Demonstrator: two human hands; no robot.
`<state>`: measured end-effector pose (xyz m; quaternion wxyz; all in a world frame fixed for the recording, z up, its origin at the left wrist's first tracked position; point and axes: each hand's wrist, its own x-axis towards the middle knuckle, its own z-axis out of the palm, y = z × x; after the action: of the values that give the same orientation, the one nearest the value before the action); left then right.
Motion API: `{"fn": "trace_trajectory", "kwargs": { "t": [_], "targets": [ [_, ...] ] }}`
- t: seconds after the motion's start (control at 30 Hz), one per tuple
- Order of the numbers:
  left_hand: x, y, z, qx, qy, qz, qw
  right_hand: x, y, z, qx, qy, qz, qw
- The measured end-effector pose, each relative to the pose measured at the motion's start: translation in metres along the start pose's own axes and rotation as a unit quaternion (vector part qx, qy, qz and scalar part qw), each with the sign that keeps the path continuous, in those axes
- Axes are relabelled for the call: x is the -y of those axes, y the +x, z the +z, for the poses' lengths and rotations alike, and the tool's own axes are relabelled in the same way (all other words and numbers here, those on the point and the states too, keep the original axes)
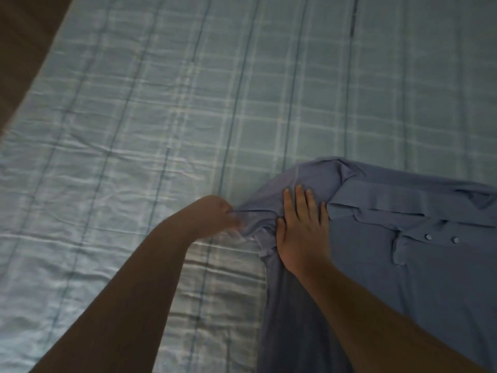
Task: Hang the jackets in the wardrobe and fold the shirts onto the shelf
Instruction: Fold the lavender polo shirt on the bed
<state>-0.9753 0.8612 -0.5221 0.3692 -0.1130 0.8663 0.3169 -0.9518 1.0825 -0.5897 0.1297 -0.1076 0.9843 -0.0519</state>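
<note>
One shirt in my view, blue, spread on the bed at 4 o'clock. Collar runs across its 12 o'clock side, with two buttons just under it. My right hand lies flat on the shoulder, fingers straight, pressing, grasping nothing. My left hand, at 9 o'clock of the right, is blurred; its fingers look curled, pinching the bunched sleeve. Bed is pale plaid, wrinkled. Dark brown strip at 10 o'clock.
</note>
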Motion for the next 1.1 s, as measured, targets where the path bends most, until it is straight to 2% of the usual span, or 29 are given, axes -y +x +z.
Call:
{"fn": "trace_trajectory", "kwargs": {
  "t": [0.1,0.17,0.23,0.27,0.33,0.43,0.5,0.6,0.63,0.7,0.77,0.87,1.0,1.1],
  "targets": [
    [0.009,-0.009,0.002,-0.053,-0.151,0.051,0.986,0.008,0.003,-0.016,-0.006,0.028,0.016,0.999],
    [0.012,-0.012,0.005,-0.065,-0.274,0.074,0.957,0.013,0.010,-0.038,-0.079,0.069,0.000,0.995],
    [0.013,-0.013,0.011,-0.078,-0.359,0.094,0.925,0.013,0.028,-0.054,-0.150,0.156,-0.054,0.975],
    [0.012,-0.014,0.015,-0.085,-0.395,0.100,0.909,0.013,0.039,-0.061,-0.137,0.202,-0.081,0.966],
    [0.010,-0.013,0.022,-0.085,-0.480,0.100,0.867,0.013,0.061,-0.068,-0.036,0.240,-0.122,0.962],
    [0.002,-0.013,0.030,-0.079,-0.579,0.084,0.807,0.017,0.081,-0.068,0.116,0.180,-0.161,0.963],
    [0.000,-0.011,0.037,-0.093,-0.606,0.061,0.788,0.019,0.086,-0.067,0.118,0.143,-0.147,0.972],
    [-0.002,-0.012,0.050,-0.057,-0.637,0.035,0.768,0.023,0.086,-0.070,0.039,0.230,-0.078,0.969],
    [-0.002,-0.015,0.053,-0.047,-0.640,0.021,0.766,0.024,0.086,-0.070,0.022,0.262,-0.062,0.963],
    [0.004,-0.017,0.059,-0.055,-0.618,-0.016,0.784,0.026,0.085,-0.071,0.007,0.297,-0.051,0.954],
    [0.010,-0.015,0.065,-0.082,-0.556,-0.034,0.826,0.028,0.083,-0.070,0.001,0.318,-0.047,0.947],
    [0.008,-0.016,0.068,-0.129,-0.436,0.007,0.891,0.029,0.077,-0.067,-0.008,0.339,-0.040,0.940],
    [-0.008,-0.029,0.070,-0.221,-0.350,0.103,0.904,0.028,0.068,-0.063,-0.053,0.360,-0.028,0.931],
    [-0.002,-0.031,0.070,-0.285,-0.294,0.133,0.903,0.029,0.063,-0.060,-0.076,0.375,-0.026,0.924]
  ]
}}
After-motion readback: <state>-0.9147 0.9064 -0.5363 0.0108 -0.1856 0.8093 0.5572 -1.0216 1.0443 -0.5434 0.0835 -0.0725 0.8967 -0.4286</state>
